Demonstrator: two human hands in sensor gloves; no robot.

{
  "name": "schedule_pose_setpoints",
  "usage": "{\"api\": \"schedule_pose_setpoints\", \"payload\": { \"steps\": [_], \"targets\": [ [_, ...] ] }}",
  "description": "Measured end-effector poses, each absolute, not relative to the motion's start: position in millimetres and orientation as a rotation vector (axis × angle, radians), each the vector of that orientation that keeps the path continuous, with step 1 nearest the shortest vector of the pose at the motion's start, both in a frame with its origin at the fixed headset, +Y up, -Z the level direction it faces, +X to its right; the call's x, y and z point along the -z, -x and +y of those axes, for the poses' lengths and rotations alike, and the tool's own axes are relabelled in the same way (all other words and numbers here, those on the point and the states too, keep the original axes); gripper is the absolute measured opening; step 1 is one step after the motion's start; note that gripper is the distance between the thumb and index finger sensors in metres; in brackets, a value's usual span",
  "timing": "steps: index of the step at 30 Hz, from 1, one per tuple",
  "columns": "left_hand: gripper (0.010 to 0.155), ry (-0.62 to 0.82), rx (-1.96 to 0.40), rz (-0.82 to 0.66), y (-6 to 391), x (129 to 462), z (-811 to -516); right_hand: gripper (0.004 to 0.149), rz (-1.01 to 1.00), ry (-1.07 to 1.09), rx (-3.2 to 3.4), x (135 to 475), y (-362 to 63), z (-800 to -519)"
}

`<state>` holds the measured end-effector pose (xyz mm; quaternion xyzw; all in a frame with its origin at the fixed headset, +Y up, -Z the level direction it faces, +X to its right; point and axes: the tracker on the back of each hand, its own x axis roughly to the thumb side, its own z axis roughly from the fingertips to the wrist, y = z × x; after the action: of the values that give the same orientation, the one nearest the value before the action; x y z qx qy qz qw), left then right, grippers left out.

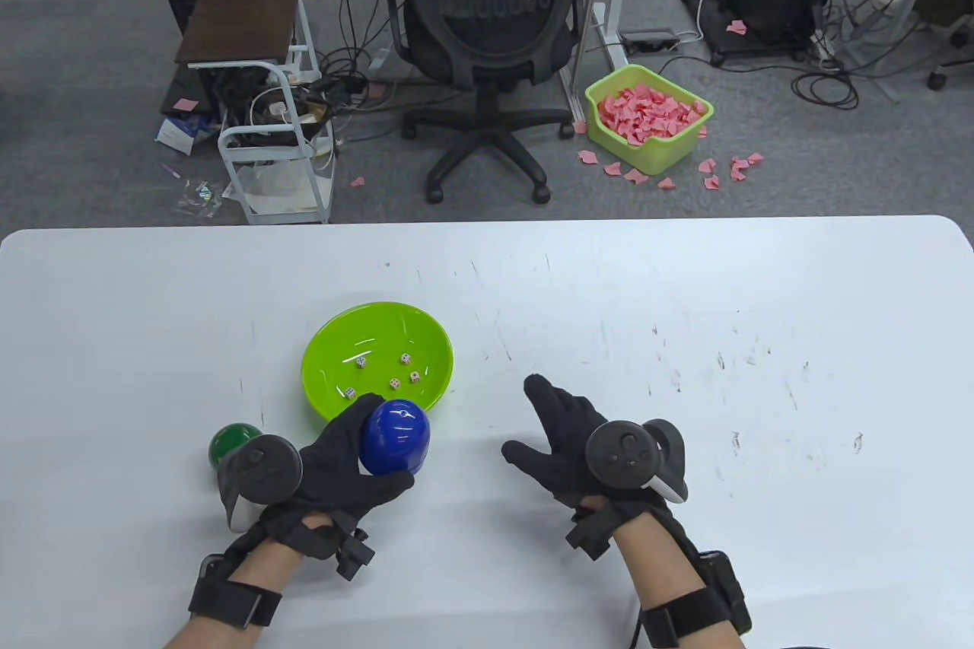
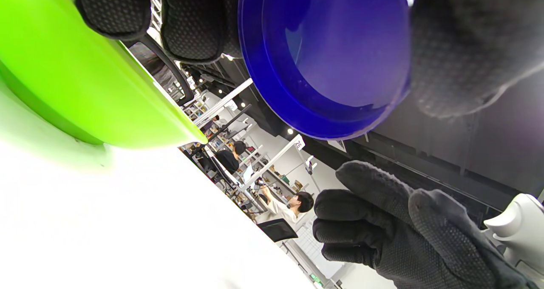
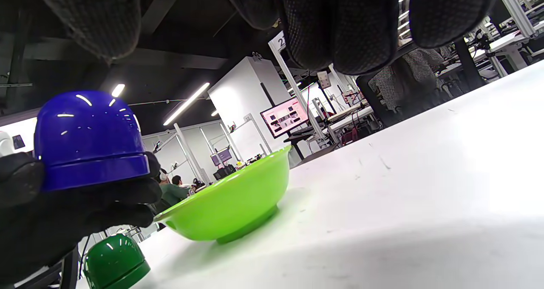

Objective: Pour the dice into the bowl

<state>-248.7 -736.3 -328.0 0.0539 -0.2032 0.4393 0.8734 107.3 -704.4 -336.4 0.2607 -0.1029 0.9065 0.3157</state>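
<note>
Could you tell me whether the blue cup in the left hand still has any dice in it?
Empty. The left wrist view looks straight into the blue cup and shows none; five dice lie in the bowl.

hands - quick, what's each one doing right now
Left hand: grips the blue cup, mouth down.
Right hand: open, fingers spread, holding nothing.

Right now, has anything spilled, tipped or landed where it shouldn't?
Nothing stands out. All five dice lie inside the green bowl, none on the table. The left hand holds the blue cup, which looks empty in the left wrist view.
</note>
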Motion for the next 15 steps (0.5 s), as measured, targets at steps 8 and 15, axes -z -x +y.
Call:
{"api": "schedule_pose_setpoints", "payload": {
  "steps": [8,15],
  "targets": [
    [0.104,-0.137,-0.93,-0.413,251.0,326.3,-735.3,0.087,-0.273,-0.656,-2.374,334.6,-114.9,-710.6],
    [0.104,-0.121,-0.934,-0.405,247.9,328.0,-733.5,0.087,-0.275,-0.62,-2.341,338.1,-122.3,-711.3]
  ]
}}
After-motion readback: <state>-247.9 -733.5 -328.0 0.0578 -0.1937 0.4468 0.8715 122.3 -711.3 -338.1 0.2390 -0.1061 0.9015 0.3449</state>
